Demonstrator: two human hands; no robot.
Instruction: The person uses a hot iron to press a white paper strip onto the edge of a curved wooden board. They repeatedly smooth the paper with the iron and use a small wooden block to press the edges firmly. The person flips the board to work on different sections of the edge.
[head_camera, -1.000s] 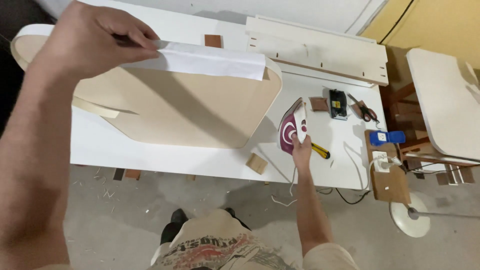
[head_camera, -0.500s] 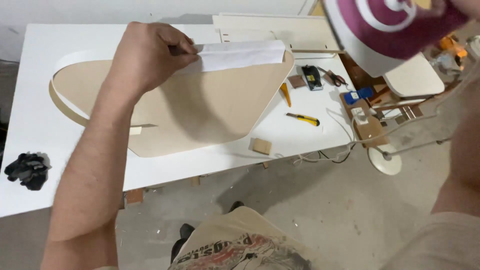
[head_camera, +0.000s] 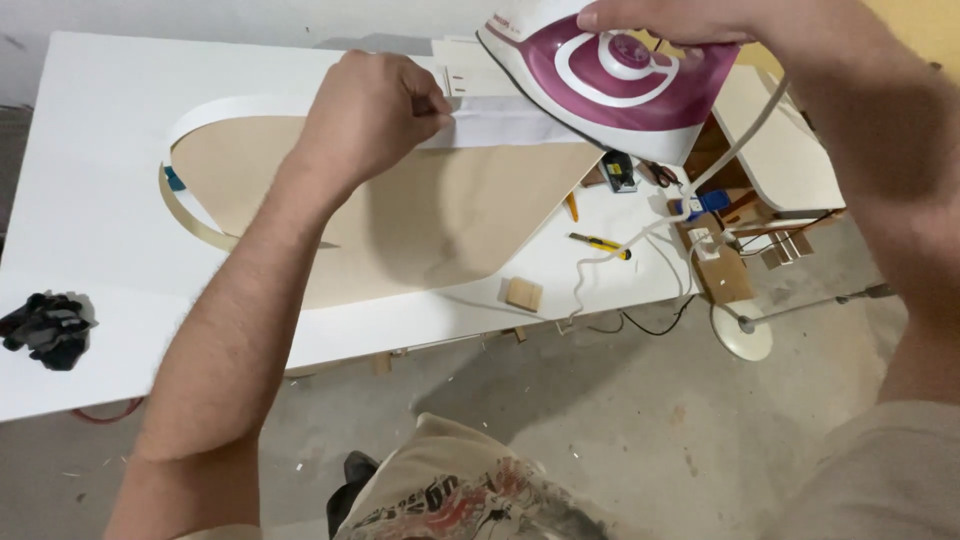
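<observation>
- Left hand (head_camera: 365, 115) pinched the white edge-banding strip (head_camera: 500, 128) against the rim of the rounded tan board (head_camera: 400, 220), fingers pressed together.
- The strip's long axis ran rightward from that pinch.
- Beyond, right hand (head_camera: 690, 18) clasped the glossy magenta-and-white iron (head_camera: 610, 80), its nose pointing left above the strip.

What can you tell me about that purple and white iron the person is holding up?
The iron is a household clothes iron with a magenta and white plastic body and a round dial on top. The right hand grips its handle from above, holding it in the air, tilted, over the white edge strip on the tan board. Its white cord hangs down and trails over the white table. Whether the soleplate touches the strip cannot be told.
</observation>
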